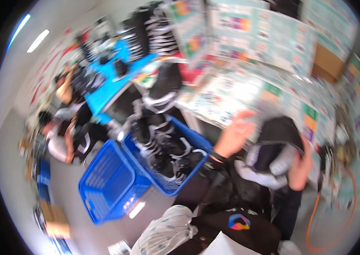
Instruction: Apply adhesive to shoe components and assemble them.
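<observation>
My right hand [301, 165] grips the right side of a black cap [280, 129], its thumb and fingers along the edge. The cap is tilted so that its hollow, with a pale grey and white lining, faces me. Left of the cap, my left hand [234, 135] is raised with its fingers stretched out and blurred by motion. It looks apart from the cap and holds nothing that I can see. A dark band circles the left wrist. By my left forearm, a blue plastic basket [175, 187] holds several black caps with white parts [156, 140].
A second blue basket [87, 192] stands on the floor to the left. Ahead is a worktable covered with printed sheets [214, 95]. Stacked caps [161, 36] rise behind a blue table [103, 100]. Two people sit at the left. An orange hose [354, 191] loops at the right.
</observation>
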### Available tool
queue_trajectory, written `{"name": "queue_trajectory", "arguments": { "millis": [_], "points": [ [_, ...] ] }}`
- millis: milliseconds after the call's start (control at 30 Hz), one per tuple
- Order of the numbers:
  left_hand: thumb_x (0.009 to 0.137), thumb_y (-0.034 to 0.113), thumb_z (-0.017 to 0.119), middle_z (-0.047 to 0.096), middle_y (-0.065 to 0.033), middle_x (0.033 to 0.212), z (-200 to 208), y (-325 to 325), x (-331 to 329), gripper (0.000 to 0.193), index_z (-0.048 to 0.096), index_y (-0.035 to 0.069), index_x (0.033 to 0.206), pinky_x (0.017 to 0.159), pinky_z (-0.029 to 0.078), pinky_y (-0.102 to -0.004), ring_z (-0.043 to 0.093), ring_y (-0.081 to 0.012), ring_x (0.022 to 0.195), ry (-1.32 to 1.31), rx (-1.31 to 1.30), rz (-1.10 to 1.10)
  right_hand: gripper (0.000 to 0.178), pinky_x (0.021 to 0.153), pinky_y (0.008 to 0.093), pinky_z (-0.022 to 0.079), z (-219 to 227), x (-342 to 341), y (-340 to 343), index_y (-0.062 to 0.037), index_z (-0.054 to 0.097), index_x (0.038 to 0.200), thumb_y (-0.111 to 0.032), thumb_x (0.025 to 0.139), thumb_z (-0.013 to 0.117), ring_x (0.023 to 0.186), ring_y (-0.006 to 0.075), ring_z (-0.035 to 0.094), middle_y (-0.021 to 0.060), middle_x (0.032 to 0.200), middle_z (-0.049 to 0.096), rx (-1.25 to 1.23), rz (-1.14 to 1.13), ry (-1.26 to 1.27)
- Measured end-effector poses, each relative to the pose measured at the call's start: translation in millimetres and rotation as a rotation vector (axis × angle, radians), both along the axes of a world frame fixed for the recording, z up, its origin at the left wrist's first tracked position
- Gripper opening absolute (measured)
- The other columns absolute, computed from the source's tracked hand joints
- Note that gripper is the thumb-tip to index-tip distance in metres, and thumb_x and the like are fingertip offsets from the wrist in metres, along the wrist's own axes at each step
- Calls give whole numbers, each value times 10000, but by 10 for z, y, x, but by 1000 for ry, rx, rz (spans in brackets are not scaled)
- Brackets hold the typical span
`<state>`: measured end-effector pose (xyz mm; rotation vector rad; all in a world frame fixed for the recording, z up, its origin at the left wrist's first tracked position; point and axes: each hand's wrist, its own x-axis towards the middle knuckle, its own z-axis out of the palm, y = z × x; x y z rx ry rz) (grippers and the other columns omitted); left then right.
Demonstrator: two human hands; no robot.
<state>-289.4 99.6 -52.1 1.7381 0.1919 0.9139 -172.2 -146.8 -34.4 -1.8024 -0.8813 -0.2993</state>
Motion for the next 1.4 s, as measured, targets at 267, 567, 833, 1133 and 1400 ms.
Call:
{"name": "queue_trajectory", "arguments": {
  "millis": [267, 567, 833, 1133, 1400],
  "points": [
    [912, 188, 812, 703, -146, 1337, -150, -601, 26, 381, 726, 32, 1249, 1066, 521, -443, 643, -370, 1246, -67, 275, -131, 555, 1204, 470, 388, -619, 287, -376, -6, 550, 1501, 54, 952, 596, 1440, 414, 504, 237, 1522, 550, -67, 14, 1],
    [866, 165, 833, 718, -149, 1343, -208, -620, -64, 421, 751, 15, 1251, 1060, 519, -456, 648, -365, 1232, -67, 217, -162, 418, 1212, 507, 383, -624, 309, -556, -23, 535, 1536, -139, 1134, 529, 1485, 362, 456, 183, 1586, 507, -274, -5, -279],
    [874, 188, 830, 719, -158, 1342, -198, -628, -100, 416, 753, -3, 1236, 1068, 504, -460, 641, -370, 1225, -66, 216, -149, 406, 1161, 496, 412, -614, 284, -523, -9, 546, 1521, -118, 1131, 529, 1452, 369, 487, 190, 1555, 520, -223, 38, -226],
    [931, 198, 794, 684, -150, 1328, -87, -662, -260, 395, 715, 11, 1269, 1085, 499, -432, 627, -353, 1255, -30, 251, -139, 390, 1121, 535, 465, -227, -48, -435, -7, 678, 1394, -274, 1119, 607, 1283, 433, 608, 230, 1404, 649, -109, 34, -359],
    [1022, 181, 696, 703, -145, 1173, -755, -492, -556, 288, 704, 30, 1266, 959, 542, -400, 681, -343, 1086, 71, 277, 17, 359, 1035, 500, 512, -88, -197, -378, 16, 722, 1321, -249, 1088, 657, 1208, 433, 657, 238, 1324, 697, -36, 8, -364]
  ]
}}
